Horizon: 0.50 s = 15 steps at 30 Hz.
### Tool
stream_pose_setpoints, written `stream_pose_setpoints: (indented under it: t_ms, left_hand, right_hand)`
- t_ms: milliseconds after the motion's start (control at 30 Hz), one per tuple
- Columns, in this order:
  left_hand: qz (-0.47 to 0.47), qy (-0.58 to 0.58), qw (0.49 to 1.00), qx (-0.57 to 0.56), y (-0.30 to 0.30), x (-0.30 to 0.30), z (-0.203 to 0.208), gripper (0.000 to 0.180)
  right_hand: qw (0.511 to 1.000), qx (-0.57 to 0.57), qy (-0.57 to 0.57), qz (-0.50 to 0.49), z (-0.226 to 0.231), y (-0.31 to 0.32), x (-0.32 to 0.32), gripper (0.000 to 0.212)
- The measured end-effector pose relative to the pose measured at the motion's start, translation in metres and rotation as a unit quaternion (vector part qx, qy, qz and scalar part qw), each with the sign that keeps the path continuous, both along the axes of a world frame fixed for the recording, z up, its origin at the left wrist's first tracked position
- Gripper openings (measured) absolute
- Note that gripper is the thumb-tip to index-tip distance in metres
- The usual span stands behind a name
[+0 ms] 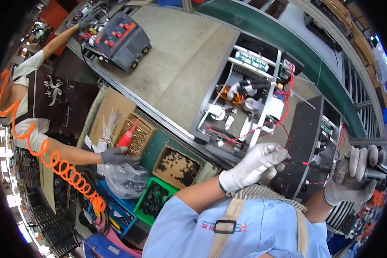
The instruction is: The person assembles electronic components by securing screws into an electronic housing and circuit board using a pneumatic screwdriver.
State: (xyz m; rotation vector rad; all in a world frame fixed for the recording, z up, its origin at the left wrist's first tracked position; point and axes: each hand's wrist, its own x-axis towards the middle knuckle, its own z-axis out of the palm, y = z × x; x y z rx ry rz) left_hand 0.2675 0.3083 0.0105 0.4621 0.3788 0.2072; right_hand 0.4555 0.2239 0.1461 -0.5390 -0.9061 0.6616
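My left hand (256, 167), in a white glove, is closed with thumb and fingers pinched together in front of my chest. What it pinches, if anything, is too small to make out. My right hand (352, 176), in a soiled white glove, is wrapped round a grey cylindrical tool (375, 175) at the far right. Beyond my left hand stands an open machine chassis (273, 109) with a copper coil (231, 95), a circuit board (251, 61) and red wires (291, 81). A second unit with a dark side panel (303, 142) stands between my hands.
A co-worker's gloved hand (119, 156) is by a box of brass-coloured screws (137, 136) with a red item; the other reaches past a grey machine (121, 41) with red knobs. Nearby are a box of black screws (177, 165), a green bin (152, 200) and a coiled orange hose (69, 173).
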Motion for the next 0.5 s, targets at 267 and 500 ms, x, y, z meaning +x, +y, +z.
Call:
stream_pose_setpoints:
  t_ms: [267, 500]
  left_hand:
    - [0.114, -0.040, 0.990, 0.069, -0.024, -0.011, 0.006, 0.033]
    - [0.117, -0.041, 0.987, 0.099, -0.042, -0.012, 0.007, 0.030]
  right_hand:
    - [1.000, 0.008, 0.026, 0.001, -0.012, -0.010, 0.000, 0.042]
    - [0.997, 0.049, 0.015, -0.050, -0.016, -0.022, 0.005, 0.057]
